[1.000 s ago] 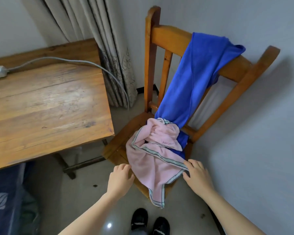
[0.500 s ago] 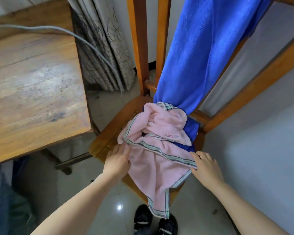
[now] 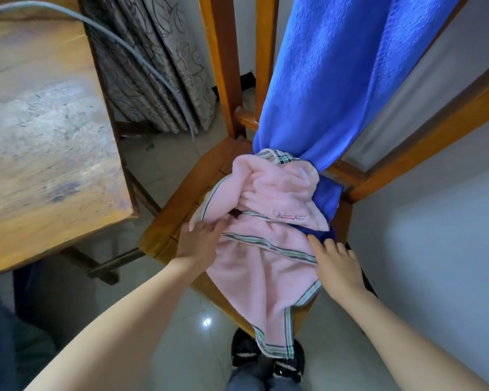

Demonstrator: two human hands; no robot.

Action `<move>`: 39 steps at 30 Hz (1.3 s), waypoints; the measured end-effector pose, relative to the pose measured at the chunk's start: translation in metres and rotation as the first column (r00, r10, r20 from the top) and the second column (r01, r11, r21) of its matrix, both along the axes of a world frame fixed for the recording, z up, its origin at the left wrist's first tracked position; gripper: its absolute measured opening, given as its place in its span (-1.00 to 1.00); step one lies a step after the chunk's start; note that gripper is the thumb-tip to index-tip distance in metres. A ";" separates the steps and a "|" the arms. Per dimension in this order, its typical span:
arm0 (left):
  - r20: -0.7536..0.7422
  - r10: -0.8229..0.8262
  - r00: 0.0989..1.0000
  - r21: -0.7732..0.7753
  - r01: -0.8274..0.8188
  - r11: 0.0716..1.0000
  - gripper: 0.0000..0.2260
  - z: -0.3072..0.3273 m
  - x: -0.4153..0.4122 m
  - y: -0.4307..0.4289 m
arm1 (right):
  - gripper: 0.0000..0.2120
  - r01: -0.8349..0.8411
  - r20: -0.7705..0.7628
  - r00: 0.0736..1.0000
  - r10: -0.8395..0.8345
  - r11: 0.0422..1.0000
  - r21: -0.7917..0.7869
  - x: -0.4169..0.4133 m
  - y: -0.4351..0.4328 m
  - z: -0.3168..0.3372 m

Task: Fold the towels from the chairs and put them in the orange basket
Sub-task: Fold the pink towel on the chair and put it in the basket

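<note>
Pink towel (image 3: pixel 266 277), striped border, sits crumpled on the seat of the wooden chair (image 3: pixel 175 218), roughly frame centre. Its upper part is bunched in a heap. Its lower part lies flatter, and one corner hangs off the seat's front edge toward 6 o'clock.

Blue towel (image 3: pixel 336 80) is draped down the chair back from 1 o'clock. Its lower end reaches the seat, and a strip of blue shows under the pink one's edge on the 3 o'clock side.

Left grip (image 3: pixel 198 241) is at the pink towel's 9 o'clock edge. The fingers lie on the cloth just under the folded border and the thumb is at the hem. Can't tell whether it's pinching the cloth or only resting on it.

Right grip (image 3: pixel 336 263) is at the towel's 3 o'clock edge and released: fingers straight and spread, fingertips (image 3: pixel 312 239) touching where the striped border meets the blue cloth. It holds nothing.

Both forearms come in from 6 to 7 o'clock and 5 o'clock.

Surroundings:
- Wooden bench (image 3: pixel 40 136) at 9 to 10 o'clock, near the chair, with a gap of floor between them.
- Grey cable (image 3: pixel 141 55) runs off the bench's far edge and drops in front of the patterned curtain (image 3: pixel 153 80) at 11 o'clock.
- Black shoes (image 3: pixel 243 351) at 6 o'clock on the glossy tile floor (image 3: pixel 181 348), partly hidden by the hanging corner.
- Pale wall (image 3: pixel 435 249) at 3 to 4 o'clock.
</note>
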State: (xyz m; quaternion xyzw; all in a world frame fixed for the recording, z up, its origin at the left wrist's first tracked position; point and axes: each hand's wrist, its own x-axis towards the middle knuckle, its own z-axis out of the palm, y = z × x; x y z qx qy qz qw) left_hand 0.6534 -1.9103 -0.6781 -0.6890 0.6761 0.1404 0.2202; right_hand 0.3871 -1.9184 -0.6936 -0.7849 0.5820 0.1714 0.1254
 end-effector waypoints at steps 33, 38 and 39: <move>-0.178 0.003 0.984 -0.410 -0.077 0.909 -0.94 0.160 0.008 0.119 | -0.82 0.580 0.667 0.653 -0.357 0.802 -0.138 -0.028 -0.015 0.205; -0.232 0.032 0.972 -0.544 -0.156 0.824 -0.98 0.186 -0.002 0.121 | -0.71 0.672 0.775 0.571 -0.271 0.697 -0.252 -0.029 -0.028 0.250; -0.239 0.040 0.970 -0.563 -0.172 0.809 -0.98 0.189 -0.003 0.121 | -0.74 0.698 0.791 0.547 -0.275 0.672 -0.249 -0.030 -0.029 0.256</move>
